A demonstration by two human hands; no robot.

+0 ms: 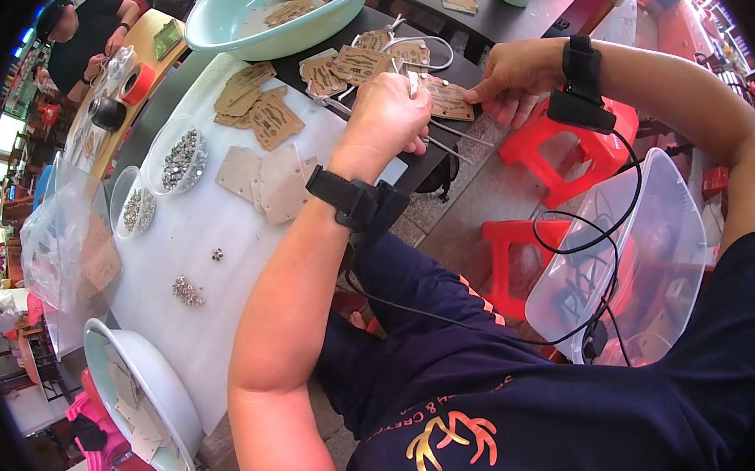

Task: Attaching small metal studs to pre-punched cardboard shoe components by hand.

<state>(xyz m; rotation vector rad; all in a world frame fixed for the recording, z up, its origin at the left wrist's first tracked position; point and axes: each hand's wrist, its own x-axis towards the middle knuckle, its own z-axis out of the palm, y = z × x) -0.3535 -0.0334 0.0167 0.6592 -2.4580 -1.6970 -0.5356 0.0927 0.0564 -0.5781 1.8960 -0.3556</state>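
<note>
My left hand (389,116) is closed at the table's edge. A silver metal piece (416,70) shows at its fingertips, its kind not clear. My right hand (517,81) pinches the right end of a brown printed card (450,101), with the card's left end close to my left fingers. Thin white cords (451,134) run out below my left hand. Just beyond, more brown cards (360,64) lie with looped white cord (434,43) among them. To the left, a pile of brown cards (277,120) and plain grey-beige cards (264,180) rest on the white sheet.
Clear tubs of metal bits (183,161) and smaller bits (137,212) stand left, near a loose heap (187,291). A green basin (285,39) is at the back, a white basin (162,382) front left. Red stools (577,143) and a clear bin (657,233) stand right. Another person (88,41) works far left.
</note>
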